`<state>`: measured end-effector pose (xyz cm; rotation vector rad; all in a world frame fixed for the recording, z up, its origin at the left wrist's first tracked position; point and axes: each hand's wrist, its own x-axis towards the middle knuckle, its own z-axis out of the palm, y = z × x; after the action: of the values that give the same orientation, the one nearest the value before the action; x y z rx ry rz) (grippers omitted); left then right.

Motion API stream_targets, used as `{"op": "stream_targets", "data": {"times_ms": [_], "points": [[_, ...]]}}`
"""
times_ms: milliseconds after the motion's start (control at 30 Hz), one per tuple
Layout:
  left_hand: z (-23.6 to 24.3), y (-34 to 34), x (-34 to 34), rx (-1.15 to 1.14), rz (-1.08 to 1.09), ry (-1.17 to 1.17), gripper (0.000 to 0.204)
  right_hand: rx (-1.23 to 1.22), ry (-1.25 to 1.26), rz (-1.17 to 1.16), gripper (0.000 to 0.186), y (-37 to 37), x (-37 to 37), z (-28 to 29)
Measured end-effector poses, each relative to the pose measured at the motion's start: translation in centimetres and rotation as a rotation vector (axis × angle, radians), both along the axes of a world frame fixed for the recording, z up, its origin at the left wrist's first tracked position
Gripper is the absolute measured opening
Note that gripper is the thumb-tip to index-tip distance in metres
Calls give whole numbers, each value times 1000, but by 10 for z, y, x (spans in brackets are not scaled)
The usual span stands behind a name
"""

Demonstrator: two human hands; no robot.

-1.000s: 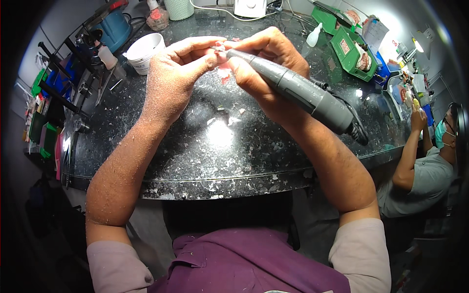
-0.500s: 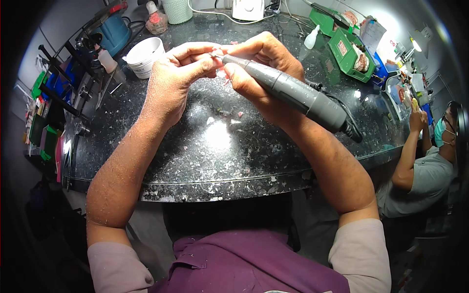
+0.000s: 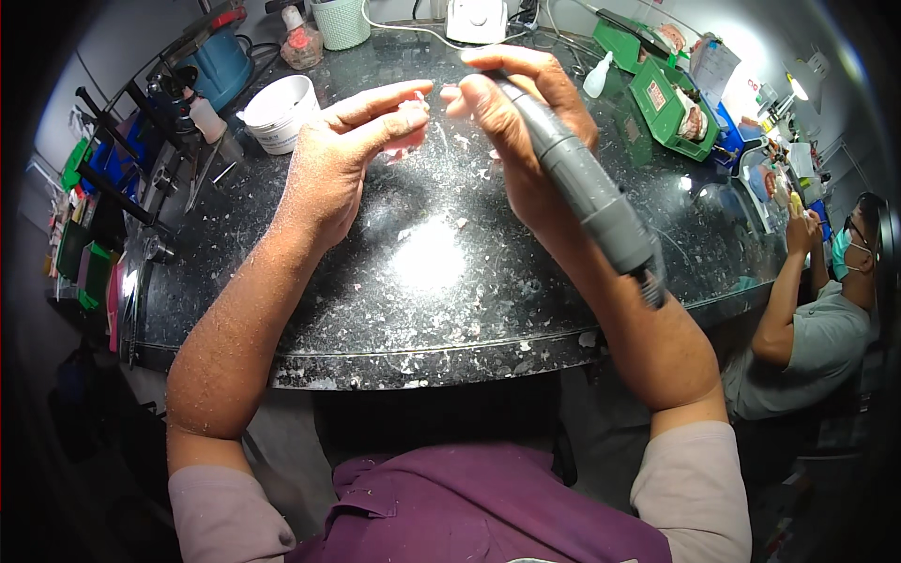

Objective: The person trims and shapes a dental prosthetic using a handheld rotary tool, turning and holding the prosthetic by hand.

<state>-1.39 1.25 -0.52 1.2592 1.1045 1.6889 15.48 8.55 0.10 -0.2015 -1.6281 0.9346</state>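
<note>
Above a black bench speckled with pale residue, I see two bare hands, raised and apart from each other. The left hand pinches a small pink-and-white piece at its fingertips, probably so that much of the piece is left exposed; it is too small for me to tell its exact shape. Across from it, the right hand grasps a thick grey handpiece, the body slanting back over the wrist, which likely balances its weight. Fingers hide its front end, so I cannot tell where the tip sits. A white tub stands just beside the left hand, on its outer side, seemingly for easy reach. Past the right hand's outer side are a white squeeze bottle and, farther out, a green box, perhaps placed there for elbow room.
</note>
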Motion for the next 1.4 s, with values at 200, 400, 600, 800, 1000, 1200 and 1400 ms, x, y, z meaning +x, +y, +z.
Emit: {"op": "stream_targets", "data": {"times_ms": [200, 400, 600, 800, 1000, 1200, 1400], "points": [[7, -6, 5, -41, -156, 3, 45, 154, -146, 113, 37, 4, 1, -5], [0, -1, -5, -65, -363, -236, 55, -95, -130, 121, 29, 3, 7, 5], [1, -5, 2, -84, -338, -147, 60, -193, -37, 85, 30, 1, 6, 8], [2, -4, -1, 3, -470, -221, 51, -134, -47, 79, 30, 2, 7, 8], [-6, -2, 1, 26, -365, -229, 41, -130, -38, 61, 32, 3, 6, 4], [-4, -3, 6, 1, -307, -375, 37, 284, -129, -228, 28, 10, 12, 3], [-2, -6, 17, 34, -275, -411, 37, 41, 22, -92, 32, 1, -2, -12]]}}
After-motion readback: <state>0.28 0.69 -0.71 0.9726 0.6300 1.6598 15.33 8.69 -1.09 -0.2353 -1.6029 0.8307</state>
